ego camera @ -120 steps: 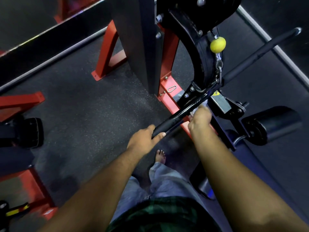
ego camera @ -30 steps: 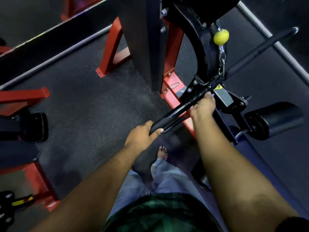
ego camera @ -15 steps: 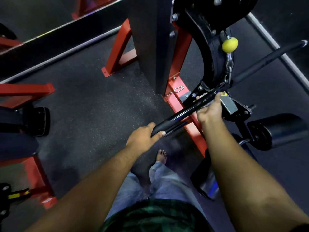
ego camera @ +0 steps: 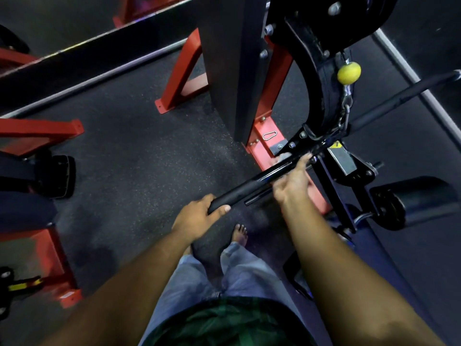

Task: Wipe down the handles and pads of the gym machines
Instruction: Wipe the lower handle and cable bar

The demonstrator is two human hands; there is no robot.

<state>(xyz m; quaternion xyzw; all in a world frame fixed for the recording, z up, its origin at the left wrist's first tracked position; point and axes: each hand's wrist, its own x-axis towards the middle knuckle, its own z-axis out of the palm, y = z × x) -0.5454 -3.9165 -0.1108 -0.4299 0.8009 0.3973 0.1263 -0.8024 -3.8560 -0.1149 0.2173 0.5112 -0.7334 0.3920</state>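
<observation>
— Red-painted steel feet [ego camera: 53,136] of neighbouring machines sit at the far left on the speckled black rubber floor [ego camera: 129,171], with a black ribbed foot pad [ego camera: 61,176] beside them. What comes next, moving right?

— A dark upright column [ego camera: 225,66] on a red base frame [ego camera: 265,141], and near its foot a long black pull bar [ego camera: 252,182] running diagonally from near-left to far-right.

— Where is the left hand [ego camera: 198,217]?

— At the bar's near-left end, on the black textured grip sleeve [ego camera: 225,199]. Its fingers curl over the top and the thumb presses underneath, so it holds the end firmly.

— And the right hand [ego camera: 293,182]?

— Further right along the bar, on its glossy middle part. Fingers reach over the bar, and a small pale cloth [ego camera: 283,157] shows just past the fingertips, against the bar. Whether the fingers pinch the cloth or only press it flat, I cannot tell.

— Anything further right?

— A yellow ball stopper [ego camera: 348,73] on a short chain [ego camera: 346,108] hangs above the bar's centre, the bar's other grip extends far right, and a black cylindrical roller pad [ego camera: 421,199] sits near right.
</observation>
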